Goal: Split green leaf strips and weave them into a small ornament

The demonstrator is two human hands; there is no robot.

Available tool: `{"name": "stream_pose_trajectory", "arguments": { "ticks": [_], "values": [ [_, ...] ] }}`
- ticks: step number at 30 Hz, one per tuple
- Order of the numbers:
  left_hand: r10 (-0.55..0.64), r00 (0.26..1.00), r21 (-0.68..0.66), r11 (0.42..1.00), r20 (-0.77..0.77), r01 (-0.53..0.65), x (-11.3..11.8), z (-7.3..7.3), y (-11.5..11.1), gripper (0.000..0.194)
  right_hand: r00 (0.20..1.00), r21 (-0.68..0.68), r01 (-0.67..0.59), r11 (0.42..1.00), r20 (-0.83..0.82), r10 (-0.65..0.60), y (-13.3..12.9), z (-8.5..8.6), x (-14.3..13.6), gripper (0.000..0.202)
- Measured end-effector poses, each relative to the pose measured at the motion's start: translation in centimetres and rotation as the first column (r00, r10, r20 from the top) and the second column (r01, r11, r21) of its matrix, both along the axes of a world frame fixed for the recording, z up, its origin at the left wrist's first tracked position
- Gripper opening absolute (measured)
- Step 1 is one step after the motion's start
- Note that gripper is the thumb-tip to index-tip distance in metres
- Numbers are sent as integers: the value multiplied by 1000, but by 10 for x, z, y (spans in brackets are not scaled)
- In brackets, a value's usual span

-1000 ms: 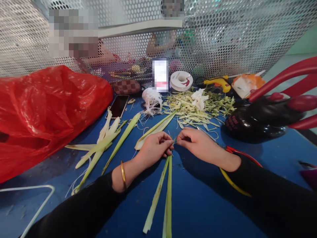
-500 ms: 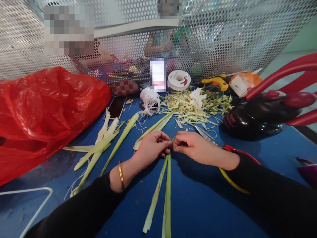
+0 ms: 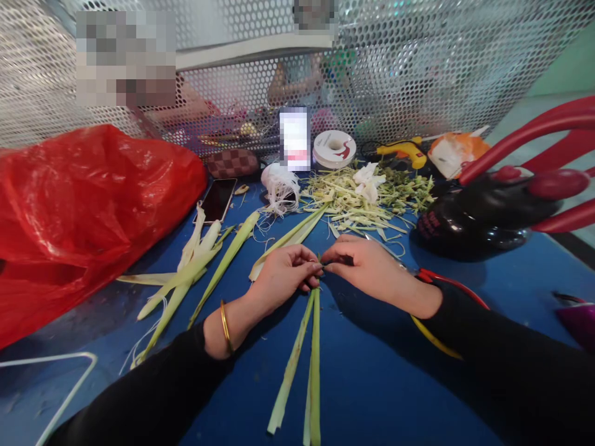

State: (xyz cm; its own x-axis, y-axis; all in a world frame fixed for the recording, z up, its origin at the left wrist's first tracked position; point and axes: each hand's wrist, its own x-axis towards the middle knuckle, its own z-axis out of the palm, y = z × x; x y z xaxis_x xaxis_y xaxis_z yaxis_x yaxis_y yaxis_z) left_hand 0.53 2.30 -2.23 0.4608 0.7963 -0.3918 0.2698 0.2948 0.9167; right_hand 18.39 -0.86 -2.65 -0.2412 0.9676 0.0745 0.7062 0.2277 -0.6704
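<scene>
My left hand (image 3: 290, 269) pinches the top of a few long pale-green leaf strips (image 3: 315, 365), which hang down toward the near edge of the blue table (image 3: 381, 384). Just right of it, my right hand (image 3: 362, 266) has thumb and forefinger pressed together at the strips' top end; what lies between those fingertips is too small to make out. Pliers or shears with red and yellow handles (image 3: 453, 286) lie partly under my right wrist. Beyond my hands are a folded leaf (image 3: 297, 234) and a heap of green cuttings (image 3: 357, 198).
At left are a red plastic bag (image 3: 93, 217), loose husks (image 3: 186, 279) and a dark phone (image 3: 218, 199). White thread (image 3: 281, 189), a lit phone (image 3: 295, 139), a ribbon spool (image 3: 334, 148) and a yellow glue gun (image 3: 404, 150) stand behind. A black-red object (image 3: 483, 217) is at right.
My right hand has shifted slightly up and left, its fingertips a little closer to my left hand. My left hand still pinches the strips. The whole view has moved very slightly.
</scene>
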Motion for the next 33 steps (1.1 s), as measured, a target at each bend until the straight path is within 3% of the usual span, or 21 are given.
{"name": "stream_pose_trajectory", "arguments": {
  "ticks": [6,16,25,27,30,33],
  "values": [
    [6,1000,22,1000,-14,-6,0,-3,0,8,998,55,-15,998,61,12,-1,-4,-1,13],
    [47,998,33,998,-33,-46,1,-3,-1,6,992,-13,-124,992,16,124,1,-3,1,9],
    [39,999,24,999,-4,-39,-2,-2,1,11,995,-29,-102,994,-23,101,0,-2,1,8],
    [36,999,32,999,-18,-35,-2,-1,0,10,994,-61,-57,997,-101,51,0,-2,-1,8],
    [27,998,71,997,-49,-23,-1,-1,-1,10,944,-167,19,986,-321,-72,0,-3,-3,23],
    [7,997,166,986,-79,6,-2,-5,0,10,904,-214,-9,977,-420,-84,1,-8,-5,34]
  ]
}}
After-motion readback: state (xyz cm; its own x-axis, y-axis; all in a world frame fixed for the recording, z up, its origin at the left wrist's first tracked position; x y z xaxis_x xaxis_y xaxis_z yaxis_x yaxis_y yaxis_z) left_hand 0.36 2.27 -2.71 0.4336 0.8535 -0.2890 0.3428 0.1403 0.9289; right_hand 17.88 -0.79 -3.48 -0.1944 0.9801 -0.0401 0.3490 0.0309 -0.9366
